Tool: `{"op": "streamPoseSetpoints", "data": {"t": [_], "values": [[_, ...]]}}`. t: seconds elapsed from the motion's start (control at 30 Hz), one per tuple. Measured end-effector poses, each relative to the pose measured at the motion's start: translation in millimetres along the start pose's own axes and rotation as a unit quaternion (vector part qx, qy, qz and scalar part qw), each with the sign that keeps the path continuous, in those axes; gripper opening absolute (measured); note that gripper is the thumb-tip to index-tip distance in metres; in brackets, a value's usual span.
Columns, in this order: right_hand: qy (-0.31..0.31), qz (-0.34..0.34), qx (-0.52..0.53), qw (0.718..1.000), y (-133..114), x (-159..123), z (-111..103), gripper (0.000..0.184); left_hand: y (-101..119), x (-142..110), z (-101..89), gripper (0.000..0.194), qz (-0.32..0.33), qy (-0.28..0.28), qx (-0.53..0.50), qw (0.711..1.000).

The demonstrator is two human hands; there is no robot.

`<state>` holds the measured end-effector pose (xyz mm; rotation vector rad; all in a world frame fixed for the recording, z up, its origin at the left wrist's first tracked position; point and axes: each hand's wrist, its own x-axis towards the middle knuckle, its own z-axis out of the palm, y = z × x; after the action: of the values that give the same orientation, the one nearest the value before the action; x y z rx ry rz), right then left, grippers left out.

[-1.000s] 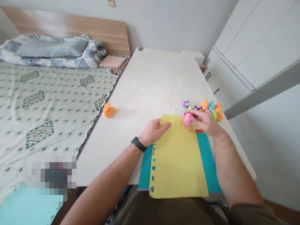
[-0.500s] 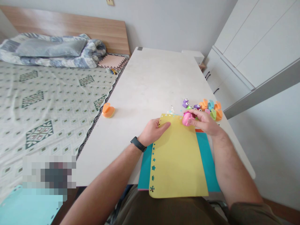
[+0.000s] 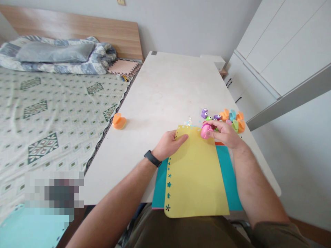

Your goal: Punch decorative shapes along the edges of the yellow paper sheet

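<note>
So our yellow sheet point(image 3: 196, 172) sits lower centre of the frame, and honestly hardly anything has changed over the last second. The pink craft punch point(image 3: 206, 131) stays at its upper right corner, so we'd guess the work is paused on that one spot. Our right hand point(image 3: 224, 134) has its fingers wrapped round the punch; our left hand point(image 3: 169, 145) pinches the sheet's left edge, thumb on top, other fingers hidden. A teal sheet point(image 3: 227, 172) lies underneath. Punched-out bits point(image 3: 190, 121) litter the table point(image 3: 170, 86) past the top edge. More punches point(image 3: 240, 121) crowd behind our right hand, probably cramping it. One orange punch point(image 3: 119, 121) sits well apart, left of centre.
</note>
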<state>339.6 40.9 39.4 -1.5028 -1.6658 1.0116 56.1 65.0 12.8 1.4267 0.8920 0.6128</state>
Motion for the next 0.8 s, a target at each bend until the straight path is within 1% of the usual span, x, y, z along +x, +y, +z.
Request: {"op": "streamPoseSetpoints", "data": {"t": [0.27,0.57,0.8], "values": [[-0.014,-0.002,0.011,1.000,-0.6,-1.1,0.9,0.057,0.0,0.3,-0.1,0.050,0.012,0.001,0.019,1.000],[-0.017,-0.008,0.012,1.000,0.4,-1.0,0.1,0.058,4.7,-1.3,1.1,0.048,-0.002,0.020,-0.004,1.000],[-0.023,-0.010,0.007,1.000,1.9,-0.5,-0.3,0.059,6.7,-1.8,1.8,0.048,-0.004,0.023,-0.010,1.000]]}}
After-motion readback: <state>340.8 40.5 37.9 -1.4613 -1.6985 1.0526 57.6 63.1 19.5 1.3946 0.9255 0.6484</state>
